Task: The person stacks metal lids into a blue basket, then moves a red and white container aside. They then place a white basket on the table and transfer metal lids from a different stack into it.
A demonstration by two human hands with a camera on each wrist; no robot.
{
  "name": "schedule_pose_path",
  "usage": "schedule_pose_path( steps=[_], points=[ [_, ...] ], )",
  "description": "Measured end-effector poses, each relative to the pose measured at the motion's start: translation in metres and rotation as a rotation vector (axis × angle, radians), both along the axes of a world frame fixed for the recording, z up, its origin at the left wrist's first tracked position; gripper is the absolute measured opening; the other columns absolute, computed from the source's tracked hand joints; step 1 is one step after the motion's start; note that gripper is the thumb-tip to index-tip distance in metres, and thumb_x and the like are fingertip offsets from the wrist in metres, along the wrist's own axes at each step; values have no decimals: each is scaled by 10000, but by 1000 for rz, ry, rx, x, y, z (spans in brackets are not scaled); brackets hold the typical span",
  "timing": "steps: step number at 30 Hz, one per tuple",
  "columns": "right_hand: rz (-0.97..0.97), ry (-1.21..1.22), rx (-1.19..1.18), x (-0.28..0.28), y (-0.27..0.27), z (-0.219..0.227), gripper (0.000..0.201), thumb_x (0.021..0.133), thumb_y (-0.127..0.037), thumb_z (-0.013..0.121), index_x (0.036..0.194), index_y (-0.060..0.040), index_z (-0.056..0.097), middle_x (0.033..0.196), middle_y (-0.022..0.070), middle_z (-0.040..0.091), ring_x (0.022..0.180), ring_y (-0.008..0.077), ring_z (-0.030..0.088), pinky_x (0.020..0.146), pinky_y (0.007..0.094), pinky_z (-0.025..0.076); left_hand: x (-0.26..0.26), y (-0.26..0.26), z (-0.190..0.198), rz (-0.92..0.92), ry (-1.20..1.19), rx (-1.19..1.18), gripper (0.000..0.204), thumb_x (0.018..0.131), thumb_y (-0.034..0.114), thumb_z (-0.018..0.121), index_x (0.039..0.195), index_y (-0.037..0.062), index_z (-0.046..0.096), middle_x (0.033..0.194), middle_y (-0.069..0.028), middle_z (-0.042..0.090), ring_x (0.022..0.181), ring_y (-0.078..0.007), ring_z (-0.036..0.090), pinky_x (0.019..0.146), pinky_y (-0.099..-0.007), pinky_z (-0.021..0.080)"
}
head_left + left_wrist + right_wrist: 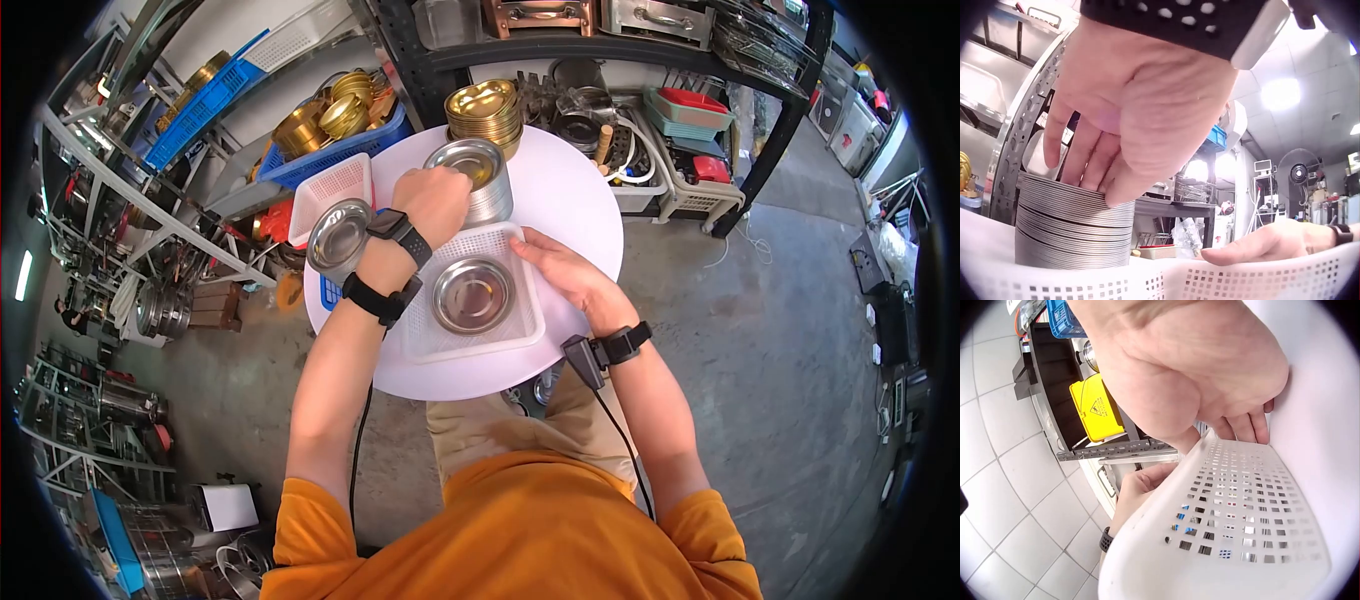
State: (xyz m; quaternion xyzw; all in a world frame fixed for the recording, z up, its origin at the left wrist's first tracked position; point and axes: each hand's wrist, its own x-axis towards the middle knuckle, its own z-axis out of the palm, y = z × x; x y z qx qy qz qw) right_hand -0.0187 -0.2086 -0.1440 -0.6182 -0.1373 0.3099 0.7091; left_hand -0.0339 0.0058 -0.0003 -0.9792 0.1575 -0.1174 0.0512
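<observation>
Round white bench point(570, 190), seen from above. Left hand point(432, 200) sits on top of the stack of steel plates point(482, 180) at about 12 o'clock on the bench; in the left wrist view its fingers point(1079, 150) curl down over the stack's upper rim point(1072, 200), touching the top plates, a loose grip on the edge rather than a lift. Right hand point(565, 270) lies at the 3 o'clock edge of the white perforated basket point(500, 340), which occupies the bench centre; in the right wrist view the fingers point(1247, 425) fold over the basket's rim point(1235, 487), grip closed on it. One steel plate point(472, 295) lies flat inside the basket. A second white basket point(330, 195) sits at 10 o'clock, with another steel plate point(338, 235) resting against its near edge. Stack of brass-coloured bowls point(484, 108) stands just beyond the steel stack, at 12 o'clock on the bench's far rim.
</observation>
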Motion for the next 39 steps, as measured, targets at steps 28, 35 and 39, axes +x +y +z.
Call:
schedule_pose_path(
  steps=[28, 35, 39],
  points=[
    [-33, 28, -7, -13, -4, 26, 749, 1150, -525, 470, 1623, 54, 426, 1688, 216, 436, 1566, 279, 396, 1296, 346, 273, -146, 9, -33, -225, -75, -374, 151, 858, 159, 822, 947, 46, 775, 946, -100, 764, 927, -332, 717, 841, -439, 530],
    [-30, -14, -26, -17, -6, 31, 810, 1128, -550, 514, 1638, 66, 384, 1705, 231, 398, 1604, 297, 330, 1315, 356, 227, -145, 14, -43, -214, 135, -424, 350, 979, 371, 747, 1066, 33, 769, 956, -133, 761, 948, -372, 718, 857, -461, 527],
    [-16, -6, -61, -10, -4, 19, 902, 1104, -549, 566, 1657, 106, 285, 1721, 274, 339, 1630, 322, 270, 1324, 365, 207, -138, 12, -23, -190, 209, -396, 382, 972, 383, 753, 1080, 17, 767, 990, -152, 763, 962, -380, 720, 847, -465, 533]
  ],
)
